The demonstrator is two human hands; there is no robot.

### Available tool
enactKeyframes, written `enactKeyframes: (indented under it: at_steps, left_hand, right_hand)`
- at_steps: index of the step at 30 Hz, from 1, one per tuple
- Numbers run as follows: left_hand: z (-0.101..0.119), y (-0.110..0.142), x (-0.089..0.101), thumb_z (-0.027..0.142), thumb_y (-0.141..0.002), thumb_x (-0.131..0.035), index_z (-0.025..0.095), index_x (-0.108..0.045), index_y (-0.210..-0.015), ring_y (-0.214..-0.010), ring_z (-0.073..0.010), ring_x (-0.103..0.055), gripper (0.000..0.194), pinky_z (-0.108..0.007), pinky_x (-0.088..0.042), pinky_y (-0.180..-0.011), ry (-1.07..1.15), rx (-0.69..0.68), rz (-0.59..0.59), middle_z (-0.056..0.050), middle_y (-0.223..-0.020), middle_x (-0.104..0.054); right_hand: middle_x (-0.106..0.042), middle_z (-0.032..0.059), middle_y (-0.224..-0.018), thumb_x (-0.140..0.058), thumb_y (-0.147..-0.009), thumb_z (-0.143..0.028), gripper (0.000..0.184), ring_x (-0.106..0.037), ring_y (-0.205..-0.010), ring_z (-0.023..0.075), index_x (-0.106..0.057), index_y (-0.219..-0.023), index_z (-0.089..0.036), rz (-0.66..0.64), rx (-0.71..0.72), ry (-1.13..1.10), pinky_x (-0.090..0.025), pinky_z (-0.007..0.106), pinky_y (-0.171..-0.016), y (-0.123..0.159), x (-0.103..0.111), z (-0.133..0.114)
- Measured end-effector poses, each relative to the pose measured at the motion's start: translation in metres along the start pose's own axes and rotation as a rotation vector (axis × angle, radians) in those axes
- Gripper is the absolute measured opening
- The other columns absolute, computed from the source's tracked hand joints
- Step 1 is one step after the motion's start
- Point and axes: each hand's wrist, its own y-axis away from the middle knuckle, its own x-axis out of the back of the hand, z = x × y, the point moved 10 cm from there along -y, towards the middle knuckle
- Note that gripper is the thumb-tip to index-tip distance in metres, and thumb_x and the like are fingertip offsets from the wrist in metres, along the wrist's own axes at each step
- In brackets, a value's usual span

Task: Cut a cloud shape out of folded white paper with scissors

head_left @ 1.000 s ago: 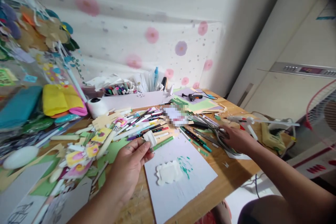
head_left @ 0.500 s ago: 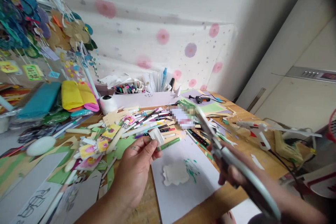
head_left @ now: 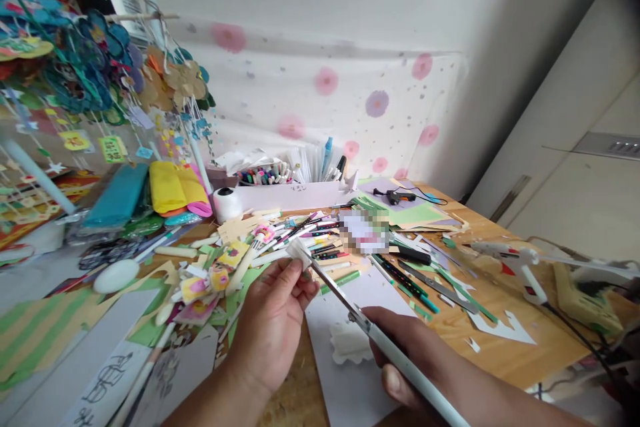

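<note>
My left hand (head_left: pixel 273 323) pinches a small white foam piece (head_left: pixel 299 251) between thumb and fingers, above the table's middle. My right hand (head_left: pixel 417 360) grips pale-handled scissors (head_left: pixel 370 330), whose blades reach up and left to the white piece. Under the hands lies a white sheet (head_left: pixel 345 360) carrying a scalloped white cut-out (head_left: pixel 350 345). Whether the blades are closed on the piece is unclear.
Markers and pens (head_left: pixel 305 233) litter the wooden table (head_left: pixel 525 353) among paper scraps. A white pen box (head_left: pixel 285 193) stands at the back, and a glue gun (head_left: pixel 520 263) lies at the right. Hanging paper decorations (head_left: pixel 75 80) and folded cloths (head_left: pixel 170 187) fill the left.
My right hand picked the scissors up from the right side of the table and swung them left to the white piece in my left hand. The view shifted right and down.
</note>
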Motion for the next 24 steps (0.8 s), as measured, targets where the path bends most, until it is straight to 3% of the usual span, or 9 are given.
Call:
enactKeyframes:
  at_steps: [6,12,20,24]
  left_hand:
    - [0.006,0.001,0.009,0.02,-0.067,-0.077,0.015,-0.065,-0.07,-0.066,-0.0114,-0.057,0.012,-0.022,-0.049,-0.061,-0.044,-0.057,0.09,0.0,-0.072,-0.064]
    - [0.005,-0.003,0.018,0.022,-0.063,-0.08,0.016,-0.063,-0.068,-0.061,-0.0096,-0.055,0.018,-0.022,-0.049,-0.062,-0.012,-0.056,0.15,0.002,-0.066,-0.061]
    - [0.002,-0.001,0.015,0.024,-0.06,-0.081,0.015,-0.061,-0.064,-0.058,-0.0099,-0.054,0.022,-0.024,-0.048,-0.06,-0.007,-0.009,0.139,0.002,-0.062,-0.059]
    - [0.007,-0.001,0.014,0.026,-0.065,-0.078,0.017,-0.061,-0.069,-0.062,-0.0097,-0.053,0.019,-0.022,-0.045,-0.062,-0.098,-0.076,0.126,0.003,-0.067,-0.06]
  right_hand:
    - [-0.052,0.0017,-0.08,-0.045,-0.085,-0.058,0.045,-0.04,-0.067,0.0144,-0.053,-0.103,-0.017,0.004,0.048,-0.054,-0.036,0.023,-0.057,-0.008,-0.004,-0.006]
    - [-0.049,-0.0006,-0.078,-0.054,-0.083,-0.053,0.04,-0.037,-0.066,0.0133,-0.053,-0.102,-0.018,-0.003,0.045,-0.113,-0.034,0.022,-0.057,-0.011,-0.007,-0.006]
    - [-0.051,-0.0007,-0.076,-0.059,-0.08,-0.05,0.041,-0.038,-0.066,0.0135,-0.054,-0.103,-0.017,0.024,0.001,-0.094,-0.036,0.023,-0.057,-0.011,-0.006,-0.002]
    - [-0.056,0.0013,-0.081,-0.059,-0.081,-0.045,0.034,-0.041,-0.068,0.0142,-0.053,-0.099,-0.017,0.045,-0.021,-0.065,-0.041,0.025,-0.065,-0.011,-0.005,-0.003]
